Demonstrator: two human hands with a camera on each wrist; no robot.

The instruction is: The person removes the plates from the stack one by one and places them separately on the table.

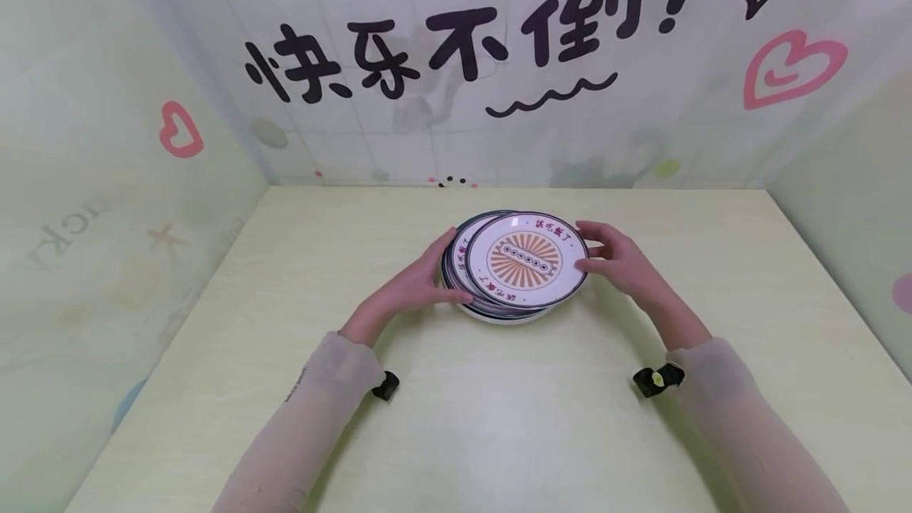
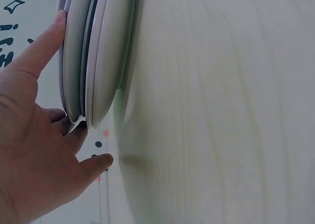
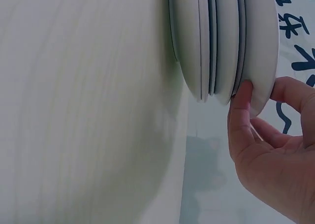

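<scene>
A stack of plates (image 1: 456, 279) lies on the table, its white undersides and dark rims edge-on in both wrist views. The top plate (image 1: 527, 260), white with a dark rim, an orange sunburst and red lettering, is shifted right of those beneath. My right hand (image 1: 616, 260) pinches this plate's right rim; in the right wrist view, fingertips (image 3: 243, 88) press its underside, close to the plate below. At the stack's left side, my left hand (image 1: 420, 279) spreads thumb and fingers along the edge. Seen from the left wrist, a fingertip (image 2: 60, 17) touches the upper rims.
The pale wood-grain table (image 1: 470, 418) stretches in front of the stack and to both sides. Behind it rises a wall covering (image 1: 399, 141) with black lettering and hearts. Similar panels (image 1: 85, 220) enclose the left and right sides.
</scene>
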